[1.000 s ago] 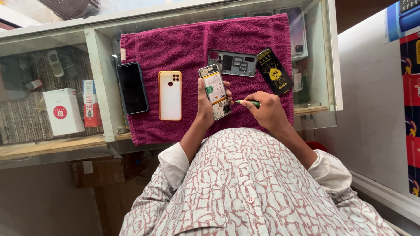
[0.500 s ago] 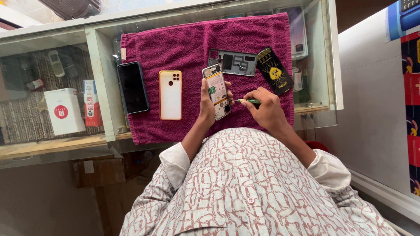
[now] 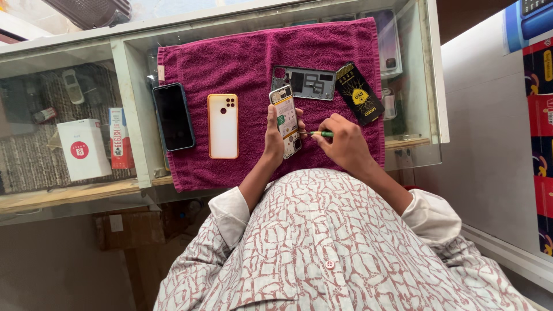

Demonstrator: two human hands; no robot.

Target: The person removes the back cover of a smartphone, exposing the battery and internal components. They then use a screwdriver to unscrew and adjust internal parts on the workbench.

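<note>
Nearest the wearer, the left hand (image 3: pixel 275 135) is wrapped around an opened smartphone with its internal boards exposed (image 3: pixel 286 120), held upright just above the magenta terry towel (image 3: pixel 247 63) on the glass-topped desk (image 3: pixel 132 43). The right hand (image 3: pixel 344 141) is closed in a pinch on a slim green-handled screwdriver (image 3: pixel 318 133), tip set at the phone's lower right edge. Judged from the layout, opening is done: the grey inner frame plate (image 3: pixel 305 82) lies detached on the towel just beyond the phone. Internal work appears in progress; refitting remains. Further left lie an orange-rimmed white back cover (image 3: pixel 223 125) and a black-screened phone (image 3: pixel 173 117). A black and yellow packet (image 3: pixel 359 93) lies far right.
</note>
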